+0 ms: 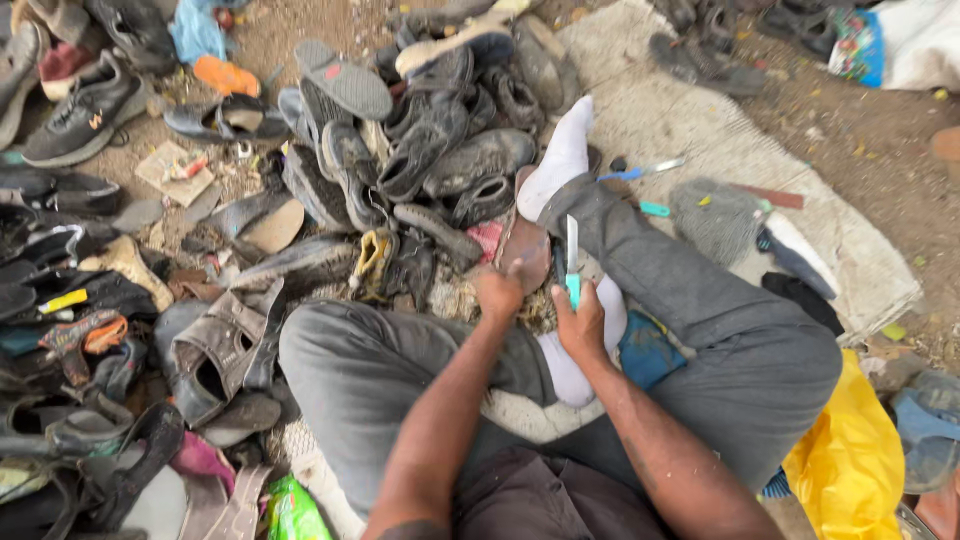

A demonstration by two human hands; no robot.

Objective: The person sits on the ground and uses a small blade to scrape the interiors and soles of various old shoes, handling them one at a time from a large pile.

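I sit cross-legged in grey trousers and white socks. My left hand (pixel 498 293) grips a worn brown shoe (pixel 523 248) that rests between my feet, sole side toward me. My right hand (pixel 581 322) holds a knife (pixel 572 258) by its teal handle, with the blade pointing up and away just right of the shoe. The two hands are close together above my crossed ankles.
A big heap of old dark shoes (pixel 420 150) lies ahead and to my left. A second blue-handled knife (pixel 640 170) and a grey rag (pixel 718 218) lie on a pale mat (pixel 850 260) at right. A yellow bag (pixel 848 460) sits by my right knee.
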